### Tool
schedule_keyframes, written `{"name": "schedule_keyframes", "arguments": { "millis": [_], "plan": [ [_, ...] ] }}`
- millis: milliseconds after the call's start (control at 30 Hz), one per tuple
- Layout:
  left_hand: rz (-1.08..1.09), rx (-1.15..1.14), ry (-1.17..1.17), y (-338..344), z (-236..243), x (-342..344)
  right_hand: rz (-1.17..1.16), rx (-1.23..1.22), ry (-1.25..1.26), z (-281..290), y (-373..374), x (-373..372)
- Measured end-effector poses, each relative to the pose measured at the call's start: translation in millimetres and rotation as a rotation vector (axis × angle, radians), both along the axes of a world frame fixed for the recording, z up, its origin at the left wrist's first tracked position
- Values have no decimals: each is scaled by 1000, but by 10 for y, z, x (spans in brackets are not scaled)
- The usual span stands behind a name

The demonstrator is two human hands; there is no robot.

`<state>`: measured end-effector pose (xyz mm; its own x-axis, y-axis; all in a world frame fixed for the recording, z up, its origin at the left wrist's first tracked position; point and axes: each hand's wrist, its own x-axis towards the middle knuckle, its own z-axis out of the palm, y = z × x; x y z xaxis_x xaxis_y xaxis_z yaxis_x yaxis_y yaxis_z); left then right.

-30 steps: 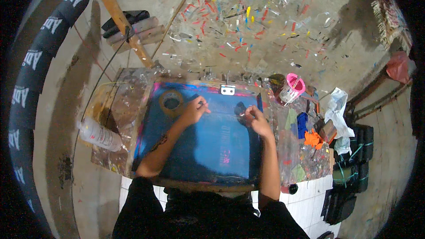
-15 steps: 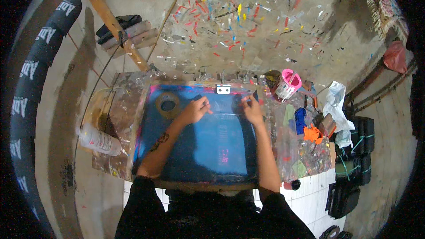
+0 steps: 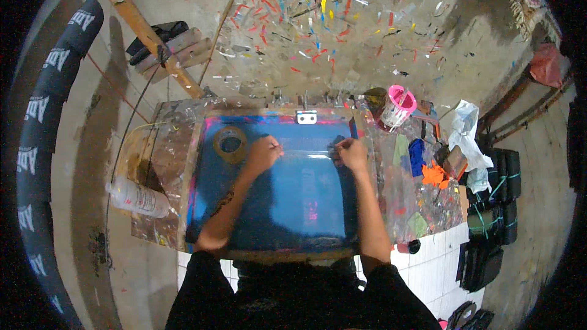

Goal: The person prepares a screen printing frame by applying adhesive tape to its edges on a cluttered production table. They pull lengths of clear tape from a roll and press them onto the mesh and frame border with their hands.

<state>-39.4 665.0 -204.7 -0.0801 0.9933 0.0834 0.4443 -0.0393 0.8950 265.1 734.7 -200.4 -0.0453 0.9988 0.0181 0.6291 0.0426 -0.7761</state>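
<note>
A clear strip, apparently adhesive tape point(image 3: 309, 156), stretches crosswise over the blue mesh of a framed printing screen point(image 3: 275, 220). Its left end is pinched in my left hand point(image 3: 264, 153), its right end in my right hand point(image 3: 354, 154). Both hands are closed at the fingertips, over the screen's far half. Whether the strip touches the mesh I cannot tell. On the screen, just left of my left hand, lies a tape roll point(image 3: 217, 149). A metal hinge clamp point(image 3: 307, 117) grips the screen's far edge. Faint lettering shows in the mesh.
Left of the screen lies a clear plastic bottle point(image 3: 139, 198). To the right stand a pink-rimmed paint bucket point(image 3: 394, 113), a blue rag point(image 3: 417, 157), an orange rag point(image 3: 433, 175) and crumpled white sheeting point(image 3: 466, 134). Tied black bundles point(image 3: 502, 174) lie beyond; printed black pieces point(image 3: 46, 104) line the far left.
My hands have moved slightly apart, and the clear strip between them now shows a brighter, straighter glint. The whole view has shifted a little. The tape roll stays where it was on the screen.
</note>
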Motion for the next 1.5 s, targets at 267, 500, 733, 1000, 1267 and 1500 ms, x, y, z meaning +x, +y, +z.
{"name": "schedule_keyframes", "arguments": {
  "millis": [267, 500, 733, 1000, 1267, 1500],
  "plan": [
    [69, -78, 218, 156, -85, -33, -28, 9, -133, 70, -6, -33],
    [118, -128, 165, 158, -135, -106, -6, -5, -194, 172, -46, -103],
    [206, -130, 500, 20, 254, 85, -14, 177, -387, 187, -129, -140],
    [-289, 489, 538, 118, 613, 304, 350, 570, -360, 673, -263, -353],
    [-473, 504, 532, 330, 165, 170, 712, 387, -443, 256, -41, -660],
    [-530, 326, 739, 369, 174, -144, 716, 236, -397, 447, 35, -359]
  ]
}}
